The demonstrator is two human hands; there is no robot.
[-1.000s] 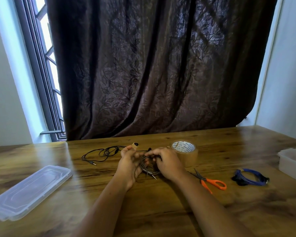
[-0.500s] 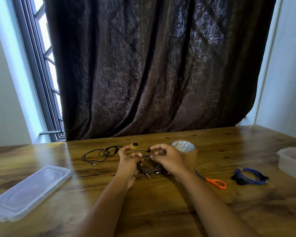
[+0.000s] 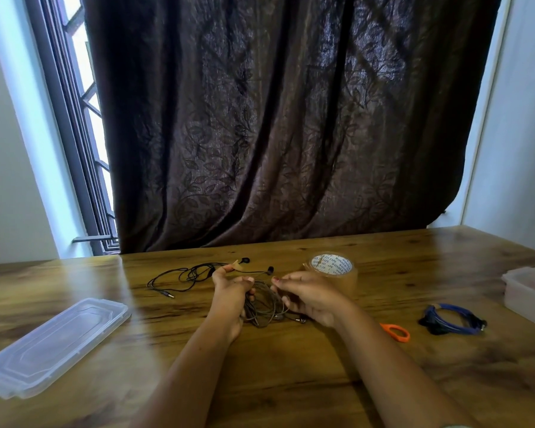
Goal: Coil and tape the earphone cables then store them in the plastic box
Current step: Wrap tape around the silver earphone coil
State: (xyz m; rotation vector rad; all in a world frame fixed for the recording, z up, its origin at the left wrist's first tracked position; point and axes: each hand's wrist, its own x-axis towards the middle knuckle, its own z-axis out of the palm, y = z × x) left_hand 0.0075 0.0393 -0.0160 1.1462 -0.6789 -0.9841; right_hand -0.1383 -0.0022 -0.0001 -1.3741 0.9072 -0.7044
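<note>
- Coiled grey earphone cable (image 3: pixel 264 304) held between both hands just above the wooden table (image 3: pixel 291 381), in front of the tape roll (image 3: pixel 332 271).
- Left hand (image 3: pixel 229 291) curled around the left side of the coil, fingers closed on the strands; a small strip of tape (image 3: pixel 236 265) pinched at its raised fingertips, above and slightly behind the coil.
- Right hand (image 3: pixel 309 296) cupping the coil's right side, fingers bent, thumb and forefinger close together near one black earbud (image 3: pixel 270 269); hard to tell whether pinching the thin lead or only steadying it.
- Key relation: tape strip directly above the coil's left edge, so only a short downward fold around the bundled strands seems needed; left hand nearer to that job, right hand better placed to keep the loops from springing.
- Coil roughly round, lying tilted towards the camera, plug end (image 3: pixel 300 320) trailing out low on the right.
- Both forearms reaching in from the near edge, wrists low, palms turned inward towards each other.
- Second black earphone cable (image 3: pixel 179 274) loose and uncoiled on the table, left of the hands, not touched.
- Blue cable (image 3: pixel 451 319) already bundled, lying well to the right, near the plastic box (image 3: pixel 530 291) at the table's right edge.
- Box lid (image 3: pixel 53 345) off, resting far left.
- Orange scissors (image 3: pixel 396 332) partly hidden behind the right forearm.
- Judged step: taping of the grey coil, storage not yet begun.
</note>
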